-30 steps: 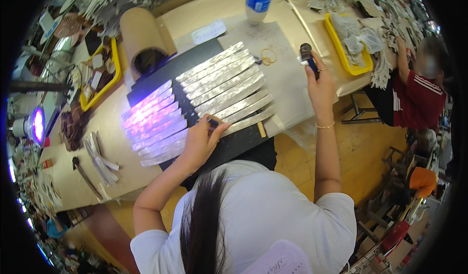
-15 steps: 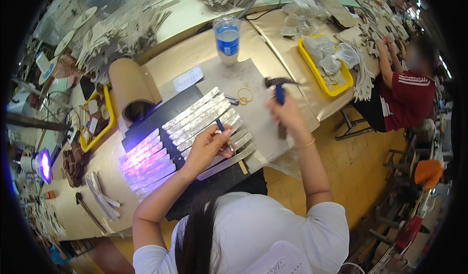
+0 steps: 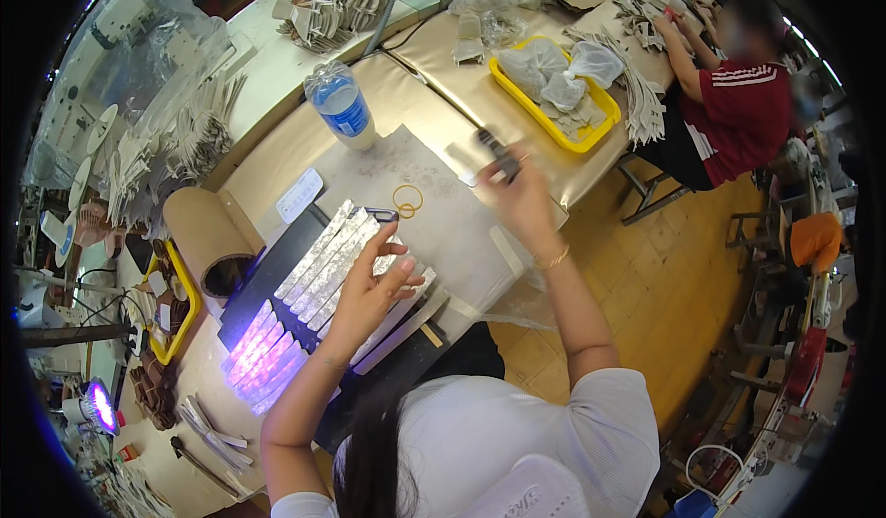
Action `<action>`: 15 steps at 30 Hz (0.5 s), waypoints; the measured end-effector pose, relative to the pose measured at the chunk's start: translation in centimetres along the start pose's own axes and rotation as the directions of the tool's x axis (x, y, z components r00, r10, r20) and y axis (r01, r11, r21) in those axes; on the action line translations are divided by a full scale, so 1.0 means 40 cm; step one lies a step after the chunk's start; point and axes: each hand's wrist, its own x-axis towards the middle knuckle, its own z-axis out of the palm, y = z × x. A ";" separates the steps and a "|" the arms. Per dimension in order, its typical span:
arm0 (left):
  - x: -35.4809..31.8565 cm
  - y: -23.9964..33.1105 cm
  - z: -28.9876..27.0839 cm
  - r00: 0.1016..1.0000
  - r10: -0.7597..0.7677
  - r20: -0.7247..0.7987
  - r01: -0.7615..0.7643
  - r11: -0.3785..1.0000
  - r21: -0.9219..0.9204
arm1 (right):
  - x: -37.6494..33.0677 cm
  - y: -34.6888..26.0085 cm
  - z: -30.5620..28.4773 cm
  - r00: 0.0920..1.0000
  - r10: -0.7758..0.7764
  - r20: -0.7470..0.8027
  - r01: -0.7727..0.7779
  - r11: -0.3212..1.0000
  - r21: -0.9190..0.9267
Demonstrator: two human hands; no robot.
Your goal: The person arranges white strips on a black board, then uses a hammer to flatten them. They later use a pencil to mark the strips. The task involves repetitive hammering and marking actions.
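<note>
While the left hand (image 3: 369, 287) rests on the silver strips (image 3: 337, 260), its fingers are spread apart. Right hand (image 3: 517, 195) fingers clamp a dark tool (image 3: 496, 149).

The right hand (image 3: 519, 195) is smeared by motion, so its fingers cannot be counted, and the dark, narrow tool (image 3: 496, 152) in them shows no clear outline or tip. Under the left hand's (image 3: 369, 292) fingers, the middle of several long silvery reflective strips (image 3: 328, 260) is covered; whether the fingertips press on them or hover just above cannot be told. The near ends of the strips beside the wrist wash out in violet glare. The person's own head and shoulders hide the table edge below both forearms.
</note>
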 end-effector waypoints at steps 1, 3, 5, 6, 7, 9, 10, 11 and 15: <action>-0.013 0.002 -0.004 1.000 -0.008 0.017 0.008 1.000 0.008 | 0.063 0.054 -0.037 0.985 -0.109 -0.134 0.084 0.980 -0.179; -0.033 0.006 -0.010 0.999 -0.021 0.035 0.020 0.999 0.034 | 0.165 0.125 -0.095 0.953 -0.061 -0.297 -0.061 0.921 -0.384; -0.046 -0.001 -0.013 0.998 -0.022 0.051 0.020 0.999 0.047 | 0.252 0.215 -0.151 0.943 -0.024 -0.332 -0.133 0.887 -0.441; -0.051 -0.008 -0.016 0.999 -0.017 0.043 0.015 0.999 0.052 | 0.278 0.228 -0.160 0.946 0.006 -0.325 -0.162 0.876 -0.455; -0.055 -0.013 -0.018 0.999 -0.012 0.037 0.010 0.998 0.058 | 0.301 0.241 -0.166 0.947 0.036 -0.320 -0.191 0.862 -0.469; -0.064 -0.019 -0.019 1.000 -0.011 0.022 0.009 0.998 0.064 | 0.327 0.263 -0.169 0.956 0.052 -0.289 -0.193 0.854 -0.483; -0.066 -0.022 -0.019 1.000 -0.011 0.018 0.010 0.999 0.052 | 0.336 0.275 -0.176 0.956 0.046 -0.288 -0.184 0.861 -0.474; -0.072 -0.027 -0.022 1.000 -0.017 0.007 0.016 0.999 0.042 | 0.336 0.270 -0.170 0.958 0.043 -0.282 -0.175 0.870 -0.462; -0.097 -0.027 -0.028 0.998 -0.052 -0.024 0.052 0.999 0.007 | 0.312 0.228 -0.162 0.960 -0.030 -0.279 -0.102 0.889 -0.447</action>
